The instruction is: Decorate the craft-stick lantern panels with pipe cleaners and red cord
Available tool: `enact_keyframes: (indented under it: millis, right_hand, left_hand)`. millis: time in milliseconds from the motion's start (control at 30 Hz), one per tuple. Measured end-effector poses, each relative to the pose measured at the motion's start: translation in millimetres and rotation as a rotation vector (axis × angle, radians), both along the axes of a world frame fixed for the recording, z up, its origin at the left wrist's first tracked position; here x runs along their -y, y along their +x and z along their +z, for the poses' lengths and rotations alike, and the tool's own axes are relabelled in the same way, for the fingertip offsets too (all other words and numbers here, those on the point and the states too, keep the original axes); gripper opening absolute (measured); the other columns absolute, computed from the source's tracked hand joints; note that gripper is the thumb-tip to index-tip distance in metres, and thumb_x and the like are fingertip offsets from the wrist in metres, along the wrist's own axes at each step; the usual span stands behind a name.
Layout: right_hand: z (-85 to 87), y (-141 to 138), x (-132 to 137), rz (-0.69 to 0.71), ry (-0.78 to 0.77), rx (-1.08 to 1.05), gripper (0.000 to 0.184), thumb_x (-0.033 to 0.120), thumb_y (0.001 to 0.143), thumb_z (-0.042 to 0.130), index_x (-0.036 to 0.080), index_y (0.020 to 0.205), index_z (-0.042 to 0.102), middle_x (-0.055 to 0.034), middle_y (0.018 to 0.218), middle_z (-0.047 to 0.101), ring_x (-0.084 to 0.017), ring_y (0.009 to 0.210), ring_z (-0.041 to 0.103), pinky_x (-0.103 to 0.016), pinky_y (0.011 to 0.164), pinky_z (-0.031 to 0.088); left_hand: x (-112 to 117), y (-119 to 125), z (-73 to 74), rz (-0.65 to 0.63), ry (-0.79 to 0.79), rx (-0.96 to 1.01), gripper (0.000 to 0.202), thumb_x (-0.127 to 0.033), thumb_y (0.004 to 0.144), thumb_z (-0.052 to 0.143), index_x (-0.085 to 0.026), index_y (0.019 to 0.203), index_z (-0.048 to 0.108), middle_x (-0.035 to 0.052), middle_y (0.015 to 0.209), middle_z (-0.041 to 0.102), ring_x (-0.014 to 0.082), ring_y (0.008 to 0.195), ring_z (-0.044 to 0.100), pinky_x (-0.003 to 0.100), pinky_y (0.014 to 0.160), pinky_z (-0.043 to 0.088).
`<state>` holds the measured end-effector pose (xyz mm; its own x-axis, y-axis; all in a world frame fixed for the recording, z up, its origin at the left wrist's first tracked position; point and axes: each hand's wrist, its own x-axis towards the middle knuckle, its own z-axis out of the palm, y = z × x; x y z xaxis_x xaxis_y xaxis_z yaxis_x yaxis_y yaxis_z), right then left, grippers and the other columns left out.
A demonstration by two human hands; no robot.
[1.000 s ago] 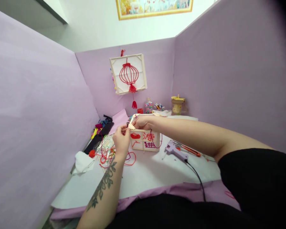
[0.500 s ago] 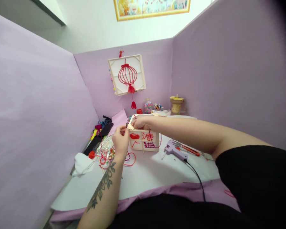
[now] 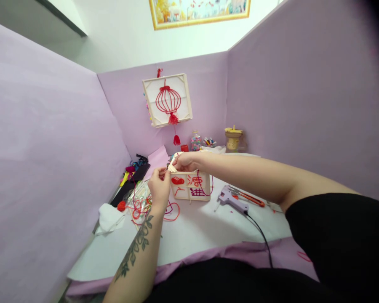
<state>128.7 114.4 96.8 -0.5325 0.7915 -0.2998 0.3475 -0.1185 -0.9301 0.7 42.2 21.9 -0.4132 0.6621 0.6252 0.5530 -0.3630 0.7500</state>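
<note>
A small box-shaped frame [image 3: 190, 198] of pale sticks with white panels stands on the table, and its front bears red and purple yarn shapes. At its upper left corner my left hand [image 3: 159, 185] is closed, with thumb and fingertips pinched together. My right hand [image 3: 185, 161] reaches over the open top, fingers curled against the inside of the same corner. What lies between the fingertips of either hand is too small to make out. A dark purple yarn strand [image 3: 202, 185] hangs in a loop over the front panel.
A lilac glue gun [image 3: 232, 199] with a black cord lies to the right, beside an orange-handled tool [image 3: 252, 199]. Tangled red yarn [image 3: 173, 212] and a white cloth [image 3: 110, 216] are on the left. Behind stand a jar [image 3: 196, 142] and a lidded cup [image 3: 233, 139]. A lantern-decorated frame [image 3: 186, 99] hangs at the back.
Both hands stay at the frame's upper left corner, with only a slight shift of the right hand's fingers. The whole view has moved a little.
</note>
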Motion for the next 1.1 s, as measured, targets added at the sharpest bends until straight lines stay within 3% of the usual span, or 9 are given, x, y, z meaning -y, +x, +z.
enact_keyframes:
  millis: [200, 433, 767, 933, 1100]
  right_hand:
    - [-0.7, -3.7, -3.7, -0.055, -0.133, -0.079, 0.025, -0.006, 0.082, 0.047, 0.018, 0.076, 0.046, 0.0041, 0.058, 0.052, -0.009, 0.054, 0.055, -0.022, 0.065, 0.050]
    - [-2.7, -6.1, -3.1, -0.070, -0.168, -0.112, 0.027, -0.008, 0.080, 0.044, 0.018, 0.081, 0.049, 0.0051, 0.057, 0.048, -0.010, 0.052, 0.052, -0.021, 0.063, 0.049]
    - [1.3, -8.8, -0.7, 0.029, -0.219, -0.017, 0.026, -0.004, 0.083, 0.036, 0.014, 0.078, 0.055, -0.0009, 0.055, 0.054, -0.016, 0.056, 0.058, -0.030, 0.067, 0.051]
    - [-3.1, -6.5, -4.1, 0.042, -0.152, 0.032, 0.017, -0.003, 0.075, 0.055, 0.014, 0.080, 0.057, 0.0011, 0.059, 0.059, -0.016, 0.059, 0.061, -0.031, 0.068, 0.052]
    - [-9.3, -1.9, -9.9, 0.022, -0.021, 0.054, 0.024, 0.000, 0.064, 0.070, 0.014, 0.080, 0.059, 0.0036, 0.057, 0.059, -0.015, 0.058, 0.062, -0.027, 0.064, 0.052]
  left_hand:
    - [1.7, 1.3, 2.7, 0.001, -0.003, 0.001, 0.018, -0.028, 0.076, 0.064, -0.017, 0.090, 0.066, 0.0020, 0.077, 0.069, 0.0148, 0.071, 0.065, 0.025, 0.069, 0.051]
    - [3.4, 2.0, 3.1, -0.008, -0.002, 0.002, 0.018, -0.028, 0.076, 0.064, -0.017, 0.090, 0.066, 0.0022, 0.077, 0.069, 0.0149, 0.071, 0.065, 0.025, 0.069, 0.051]
    - [2.7, 2.9, 3.4, -0.003, -0.005, 0.002, 0.017, -0.028, 0.077, 0.063, -0.017, 0.089, 0.066, 0.0022, 0.077, 0.069, 0.0150, 0.070, 0.065, 0.026, 0.069, 0.051]
    - [1.5, 1.9, 2.2, -0.002, -0.005, -0.001, 0.017, -0.028, 0.077, 0.063, -0.017, 0.089, 0.066, 0.0024, 0.077, 0.069, 0.0150, 0.071, 0.065, 0.025, 0.069, 0.051]
    - [0.1, 0.7, 0.2, -0.002, -0.007, -0.001, 0.017, -0.029, 0.077, 0.063, -0.017, 0.089, 0.066, 0.0024, 0.077, 0.069, 0.0151, 0.071, 0.065, 0.026, 0.069, 0.051]
